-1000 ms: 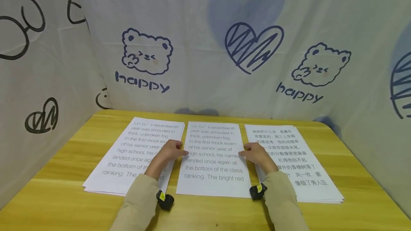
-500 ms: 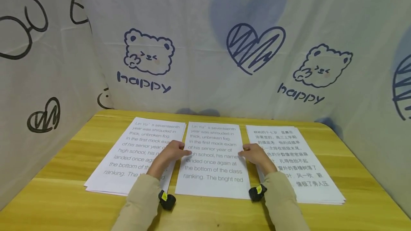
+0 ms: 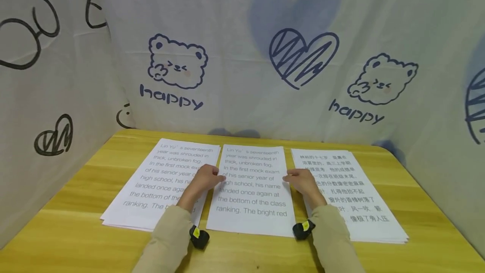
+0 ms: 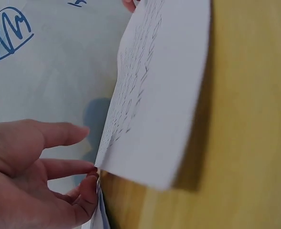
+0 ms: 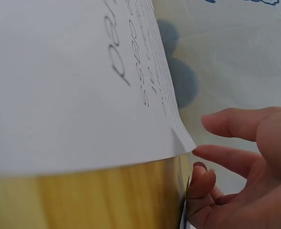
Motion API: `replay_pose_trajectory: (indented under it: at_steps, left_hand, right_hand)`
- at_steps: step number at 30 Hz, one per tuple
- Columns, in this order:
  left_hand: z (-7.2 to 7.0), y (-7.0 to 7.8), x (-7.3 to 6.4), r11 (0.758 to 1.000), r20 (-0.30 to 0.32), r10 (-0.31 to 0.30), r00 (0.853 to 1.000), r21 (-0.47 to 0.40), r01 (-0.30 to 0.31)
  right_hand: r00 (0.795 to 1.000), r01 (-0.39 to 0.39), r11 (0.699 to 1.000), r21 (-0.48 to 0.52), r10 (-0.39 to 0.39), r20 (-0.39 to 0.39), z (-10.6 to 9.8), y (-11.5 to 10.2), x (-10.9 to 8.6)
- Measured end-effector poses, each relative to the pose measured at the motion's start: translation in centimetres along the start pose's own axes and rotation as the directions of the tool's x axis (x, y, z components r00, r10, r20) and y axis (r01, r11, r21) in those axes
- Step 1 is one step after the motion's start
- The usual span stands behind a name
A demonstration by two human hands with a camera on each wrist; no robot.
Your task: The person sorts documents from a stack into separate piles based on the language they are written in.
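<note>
A printed English sheet (image 3: pixel 250 222) lies in the middle of the head view. My left hand (image 3: pixel 207 178) is at its left side edge, and my right hand (image 3: pixel 305 180) is at its right side edge. In the left wrist view, the index fingertip touches the sheet's edge (image 4: pixel 178 119), and the thumb stands apart above it. The right wrist view shows the same: index fingertip at a slightly bent-up corner of the paper (image 5: pixel 83 119), thumb (image 5: pixel 226 123) clear of it. A shadow beneath the sheet in the left wrist view suggests it is raised from the table.
To the left lies a stack of English printed sheets (image 3: pixel 129 214), and to the right a stack of Chinese printed sheets (image 3: pixel 363 188). Both are on a yellow wood-grain table (image 3: pixel 257 247). A white cloth with drawings (image 3: pixel 235 75) hangs behind and at the sides.
The head view has shifted slightly, moving the scene a little to the right. Both hands stay at the sheet's edges, their thumbs slightly higher than before.
</note>
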State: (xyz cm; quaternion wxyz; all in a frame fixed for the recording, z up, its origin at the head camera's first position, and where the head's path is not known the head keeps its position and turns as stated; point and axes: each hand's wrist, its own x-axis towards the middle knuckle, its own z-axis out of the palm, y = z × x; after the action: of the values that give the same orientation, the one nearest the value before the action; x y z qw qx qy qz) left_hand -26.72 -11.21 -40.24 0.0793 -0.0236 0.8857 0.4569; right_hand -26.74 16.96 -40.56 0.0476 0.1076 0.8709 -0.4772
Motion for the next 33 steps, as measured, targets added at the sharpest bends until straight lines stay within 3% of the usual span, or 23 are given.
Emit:
replay_pose_trajectory:
  at_steps: [7,12,20,25,30,33]
  left_hand:
    - [0.3,0.4,0.3,0.994,-0.041,-0.004,0.999,-0.105,0.0]
    - [0.3,0.7,0.3,0.985,-0.052,-0.018,0.998,-0.172,0.009]
    - [-0.2,1.0,0.2,0.972,-0.159,0.011,0.987,-0.232,-0.048]
    - [-0.8,1.3,0.0,0.952,-0.17,0.009,0.985,-0.299,-0.061]
    - [-2.2,0.8,-0.4,0.927,-0.174,0.0,0.985,-0.37,-0.065]
    - [-3.1,0.4,-0.4,0.924,-0.153,0.008,0.988,-0.376,-0.065]
  right_hand:
    - [1.0,-0.027,0.997,0.074,0.027,-0.007,-0.2,-0.2,0.2]
    - [1.0,0.004,0.997,0.081,-0.005,0.006,-0.3,-0.3,0.1]
    - [1.0,0.02,0.98,0.198,-0.019,-0.008,-1.6,-0.9,-0.9]
    - [1.0,0.012,0.972,0.237,-0.014,0.007,-2.3,-1.5,-1.4]
    - [0.998,0.042,0.96,0.276,-0.052,0.029,-1.6,-2.2,-2.0]
    - [0.997,0.063,0.959,0.278,-0.071,0.017,-1.1,-2.7,-2.2]
